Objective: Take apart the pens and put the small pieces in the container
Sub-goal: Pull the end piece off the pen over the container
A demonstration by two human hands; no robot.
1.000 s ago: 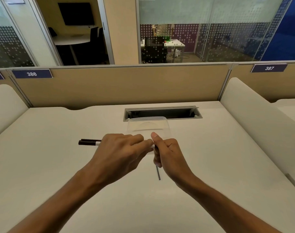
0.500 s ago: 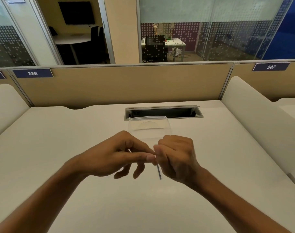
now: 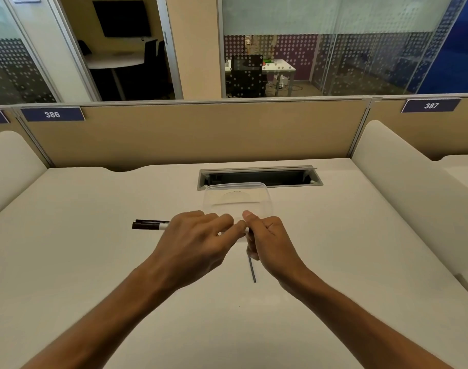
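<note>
My left hand (image 3: 195, 241) and my right hand (image 3: 270, 243) meet fingertip to fingertip over the white desk, just in front of a clear plastic container (image 3: 237, 199). Both pinch a pale pen barrel, mostly hidden between the fingers. Past the left knuckles a black-capped pen (image 3: 150, 225) pokes out to the left, and I cannot tell whether the left hand holds it or it lies on the desk. A thin dark refill (image 3: 252, 270) hangs down from under the right hand. The container looks empty.
A recessed grey cable slot (image 3: 259, 177) lies in the desk (image 3: 94, 262) right behind the container. A beige partition (image 3: 190, 131) closes the far side, and white curved dividers (image 3: 403, 187) stand at both sides.
Half a second ago my left hand was turned palm-in with fingers spread, hiding the black pen. Now it is rolled back over, fingers pinched at the right hand, and the pen shows again.
</note>
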